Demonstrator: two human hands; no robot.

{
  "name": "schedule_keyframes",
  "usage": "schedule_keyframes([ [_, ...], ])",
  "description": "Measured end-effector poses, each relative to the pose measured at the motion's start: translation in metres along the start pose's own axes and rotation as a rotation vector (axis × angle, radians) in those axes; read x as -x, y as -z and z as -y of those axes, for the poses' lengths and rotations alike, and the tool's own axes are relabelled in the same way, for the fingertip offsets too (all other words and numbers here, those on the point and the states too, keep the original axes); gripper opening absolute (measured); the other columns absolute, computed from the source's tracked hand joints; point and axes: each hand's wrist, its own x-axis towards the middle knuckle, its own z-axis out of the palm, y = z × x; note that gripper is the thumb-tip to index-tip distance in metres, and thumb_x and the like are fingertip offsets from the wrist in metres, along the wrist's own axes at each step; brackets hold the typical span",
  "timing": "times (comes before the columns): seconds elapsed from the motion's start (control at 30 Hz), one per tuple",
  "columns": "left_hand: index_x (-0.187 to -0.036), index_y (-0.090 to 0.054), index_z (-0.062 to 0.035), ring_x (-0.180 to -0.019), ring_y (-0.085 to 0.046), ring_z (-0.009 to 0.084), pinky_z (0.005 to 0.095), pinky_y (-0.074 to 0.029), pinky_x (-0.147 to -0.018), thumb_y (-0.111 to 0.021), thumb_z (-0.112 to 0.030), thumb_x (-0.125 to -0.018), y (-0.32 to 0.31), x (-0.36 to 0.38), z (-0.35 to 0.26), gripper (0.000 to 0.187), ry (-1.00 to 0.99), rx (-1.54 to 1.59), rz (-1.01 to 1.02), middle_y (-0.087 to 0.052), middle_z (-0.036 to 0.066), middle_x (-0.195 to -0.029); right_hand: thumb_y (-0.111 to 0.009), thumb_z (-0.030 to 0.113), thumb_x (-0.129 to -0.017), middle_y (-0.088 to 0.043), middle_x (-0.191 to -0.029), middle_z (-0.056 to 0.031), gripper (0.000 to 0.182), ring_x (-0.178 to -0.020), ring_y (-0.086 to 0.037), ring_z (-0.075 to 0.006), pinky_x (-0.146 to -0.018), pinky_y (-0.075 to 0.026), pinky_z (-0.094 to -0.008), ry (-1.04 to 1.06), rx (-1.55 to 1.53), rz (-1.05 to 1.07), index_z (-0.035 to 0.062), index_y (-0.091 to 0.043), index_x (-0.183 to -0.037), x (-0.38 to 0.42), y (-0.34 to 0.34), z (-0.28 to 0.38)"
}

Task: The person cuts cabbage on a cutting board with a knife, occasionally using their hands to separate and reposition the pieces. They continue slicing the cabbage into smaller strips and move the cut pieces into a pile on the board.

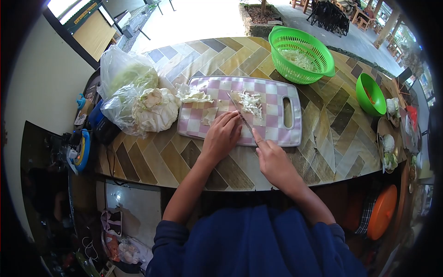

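On the pink-and-white checkered cutting board (277, 135), my right hand (273, 159) grips a kitchen knife (246, 123) by its handle, the blade slanting up and to the left. My left hand (222, 135) lies beside the blade, fingers together and pressed down on a cabbage piece that they mostly hide. Shredded cabbage (251, 102) is heaped just right of the blade. Loose cabbage leaves (194, 94) rest at the board's upper left, and a small flat piece (209, 115) lies by my left fingers. Left of the board sits a partly peeled cabbage (157, 110).
A clear plastic bag (121, 69) with more cabbage stands at the left. Behind the board to the right is a green colander (295, 69) holding shreds. A green bowl (376, 99) with orange shreds and plates of vegetables (390, 147) line the right edge.
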Motion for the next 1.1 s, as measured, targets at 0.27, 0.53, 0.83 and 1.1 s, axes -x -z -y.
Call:
schedule_keyframes([
  [0.27,-0.110,-0.063,0.0042,-0.117,-0.056,0.0339,0.0421,-0.044,-0.101,-0.062,-0.010,-0.088,0.002,0.000,-0.001,0.026,0.017,-0.001,0.016,-0.064,0.018,-0.117,-0.047,-0.002,-0.086,-0.057,-0.104,-0.0264,0.066,-0.078,-0.067,-0.0412,-0.069,-0.056,-0.0460,-0.069,0.224,0.039,0.0034,-0.031,-0.150,-0.008,-0.020,0.014],
  [0.53,-0.109,-0.063,0.0034,-0.112,-0.060,0.0336,0.0404,-0.049,-0.097,-0.062,-0.009,-0.088,0.003,0.002,-0.002,0.024,0.060,0.051,-0.001,-0.064,0.018,-0.116,-0.047,0.005,-0.093,-0.059,-0.096,-0.0259,0.056,-0.085,-0.064,-0.0421,-0.075,-0.051,-0.0479,0.088,0.006,-0.075,0.0023,-0.036,-0.147,-0.045,-0.010,-0.027],
  [0.83,-0.109,-0.063,0.0038,-0.114,-0.060,0.0338,0.0401,-0.048,-0.098,-0.062,-0.009,-0.087,0.002,0.002,0.002,0.025,0.020,0.032,0.002,-0.064,0.018,-0.117,-0.051,0.011,-0.095,-0.058,-0.091,-0.0215,0.051,-0.081,-0.062,-0.0387,-0.075,-0.051,-0.0458,0.096,0.015,0.012,0.0089,-0.043,-0.146,-0.004,0.013,-0.019],
  [1.1,-0.109,-0.062,0.0047,-0.115,-0.059,0.0340,0.0400,-0.047,-0.099,-0.062,-0.009,-0.087,0.004,0.000,0.000,0.026,0.030,0.019,0.016,-0.063,0.019,-0.117,-0.052,0.007,-0.093,-0.057,-0.093,-0.0205,0.055,-0.080,-0.063,-0.0377,-0.073,-0.052,-0.0454,0.118,0.108,0.058,0.0068,-0.040,-0.147,-0.010,0.007,-0.020],
])
